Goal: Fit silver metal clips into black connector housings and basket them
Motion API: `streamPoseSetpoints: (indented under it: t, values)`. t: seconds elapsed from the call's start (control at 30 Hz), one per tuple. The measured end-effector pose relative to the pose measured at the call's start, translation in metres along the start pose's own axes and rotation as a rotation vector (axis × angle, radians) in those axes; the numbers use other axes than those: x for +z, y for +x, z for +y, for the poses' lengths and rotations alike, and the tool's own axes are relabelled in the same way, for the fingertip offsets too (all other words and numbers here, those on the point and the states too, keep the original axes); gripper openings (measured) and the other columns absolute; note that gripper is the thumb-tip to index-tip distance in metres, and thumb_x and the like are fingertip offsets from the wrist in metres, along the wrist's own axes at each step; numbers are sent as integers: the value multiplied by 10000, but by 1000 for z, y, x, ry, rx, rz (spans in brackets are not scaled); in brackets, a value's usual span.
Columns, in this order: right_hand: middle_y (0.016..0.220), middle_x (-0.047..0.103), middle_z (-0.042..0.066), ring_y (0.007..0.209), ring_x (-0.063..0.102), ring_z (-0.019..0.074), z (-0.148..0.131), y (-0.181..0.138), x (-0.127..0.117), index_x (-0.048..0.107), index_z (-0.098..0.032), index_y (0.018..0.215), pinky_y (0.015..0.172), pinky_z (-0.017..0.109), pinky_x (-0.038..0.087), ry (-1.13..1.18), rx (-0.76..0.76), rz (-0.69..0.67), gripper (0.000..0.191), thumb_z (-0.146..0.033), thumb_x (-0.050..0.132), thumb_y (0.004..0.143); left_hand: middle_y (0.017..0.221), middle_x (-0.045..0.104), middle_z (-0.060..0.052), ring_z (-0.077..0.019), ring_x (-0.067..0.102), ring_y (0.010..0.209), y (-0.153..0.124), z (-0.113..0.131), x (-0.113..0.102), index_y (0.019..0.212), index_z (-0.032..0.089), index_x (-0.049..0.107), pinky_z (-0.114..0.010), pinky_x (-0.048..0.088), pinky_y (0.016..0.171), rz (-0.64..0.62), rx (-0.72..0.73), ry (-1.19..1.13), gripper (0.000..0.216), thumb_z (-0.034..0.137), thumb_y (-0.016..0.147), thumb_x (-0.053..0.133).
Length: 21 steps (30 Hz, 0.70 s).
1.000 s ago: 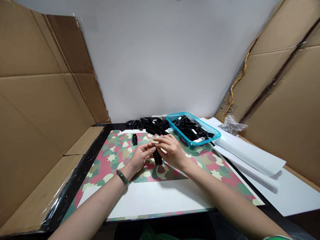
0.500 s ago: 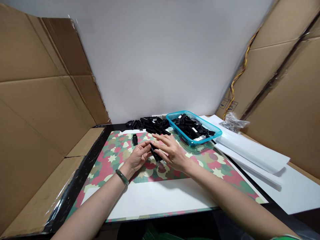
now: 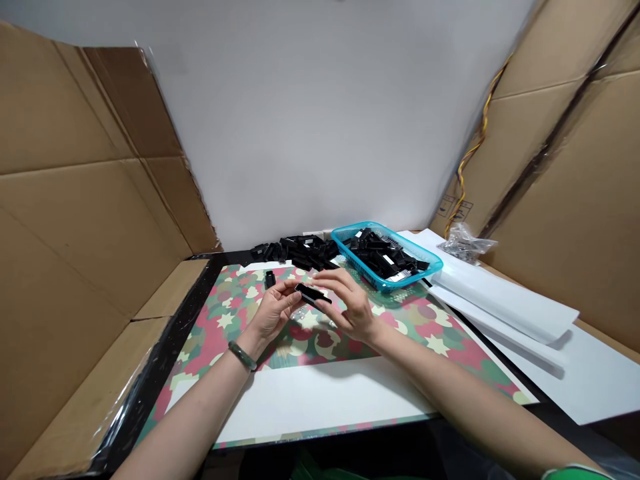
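The black piece (image 3: 313, 295) has swung from its steep tilt to lie nearly level between the hands. The left hand (image 3: 273, 315), fingers half curled, pinches its left end; the right hand (image 3: 353, 303), partly open, has its fingertips by the right end, whether touching I cannot tell. Ahead of the left hand a single piece (image 3: 270, 279) lies on the patterned mat (image 3: 220, 327); beyond sits a loose heap (image 3: 300, 252), and ahead of the right hand, a well-filled blue basket (image 3: 415, 278).
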State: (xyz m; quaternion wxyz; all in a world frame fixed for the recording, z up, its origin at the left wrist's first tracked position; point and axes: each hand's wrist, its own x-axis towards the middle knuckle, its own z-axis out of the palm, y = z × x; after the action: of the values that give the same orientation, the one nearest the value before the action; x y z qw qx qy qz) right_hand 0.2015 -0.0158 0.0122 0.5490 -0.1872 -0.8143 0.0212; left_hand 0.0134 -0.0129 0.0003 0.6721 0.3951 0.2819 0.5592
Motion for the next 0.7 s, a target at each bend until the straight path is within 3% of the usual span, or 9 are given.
streamPoseSetpoints:
  t: [0.1,0.17,0.3,0.7]
  values:
    - [1079,716,111,1007,628,265,-2,-2,1,569,-187,1252,862,442,516,-79,-166,-47,402,-303,645,874,842,719,-11,-132,667,778,-1,-2,1,839,159,727,-250,533,768,-15,-35,-1,322,217,580,909]
    - [1080,729,93,1023,617,263,-3,-4,2,551,-190,1275,861,425,514,-123,-199,-46,430,-244,650,860,844,724,-15,-131,671,776,-1,-2,3,843,157,726,-242,535,759,-25,-49,2,326,221,582,911]
    - [1052,745,65,1019,616,242,-2,-6,5,533,-205,1301,854,395,521,-150,-201,-26,455,-135,606,858,820,727,-14,-132,675,764,-2,-3,4,832,155,723,-236,536,742,-24,-50,-11,323,211,576,912]
    - [1068,750,65,1032,633,251,0,-10,7,572,-211,1285,848,419,534,-170,-175,-59,412,-139,567,878,804,721,-4,-125,672,756,-2,-4,6,831,163,726,-241,535,751,-18,-41,-25,323,212,573,914]
